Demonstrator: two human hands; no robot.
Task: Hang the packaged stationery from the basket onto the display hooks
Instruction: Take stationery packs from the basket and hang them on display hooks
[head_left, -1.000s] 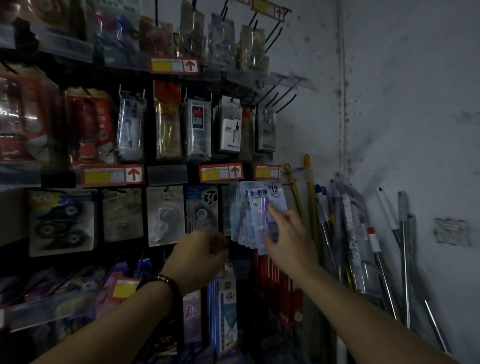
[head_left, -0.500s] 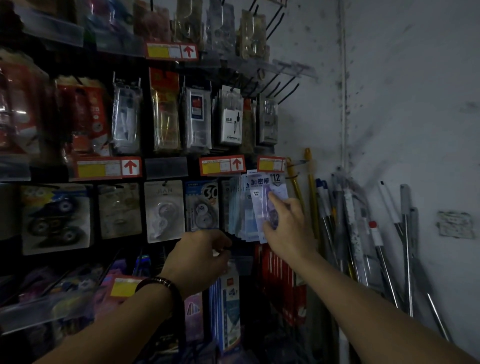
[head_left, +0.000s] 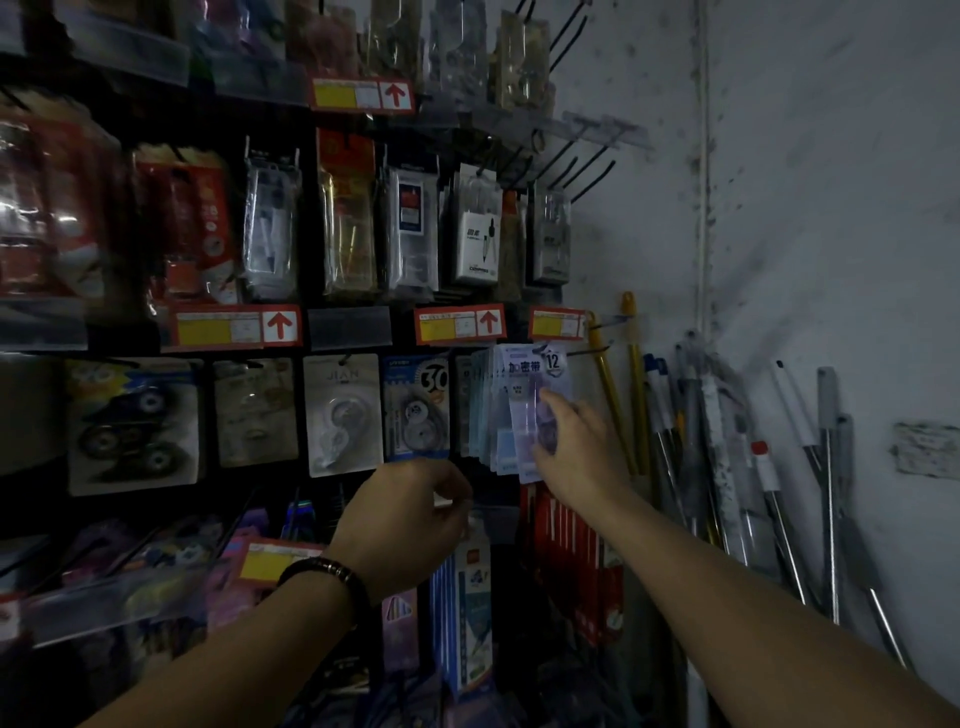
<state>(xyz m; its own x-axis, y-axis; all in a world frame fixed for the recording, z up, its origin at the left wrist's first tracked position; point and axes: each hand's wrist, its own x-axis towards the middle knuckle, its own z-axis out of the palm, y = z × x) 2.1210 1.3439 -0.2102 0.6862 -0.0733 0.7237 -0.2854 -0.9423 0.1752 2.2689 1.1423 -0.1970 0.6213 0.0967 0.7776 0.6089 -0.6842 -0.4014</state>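
On rightmost hook (head_left: 579, 353), right hand (head_left: 576, 441) grips hung packets (head_left: 519, 374); poles (head_left: 609, 389) beside.

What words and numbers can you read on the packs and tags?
"12" and "加密带": pale packs at the right hand.
"30": blue pack.
"JIAN": white pack.
Red arrows on the price tags; their small print is unreadable.
Print on upper packs: too blurred.

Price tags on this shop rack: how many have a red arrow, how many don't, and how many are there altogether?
Tags with a red arrow: 3 (one up top, two on the middle rail)
Tags with no arrow showing: 2 (one on the middle rail, one lower down, partly hidden)
Total: 5 clearly in sight
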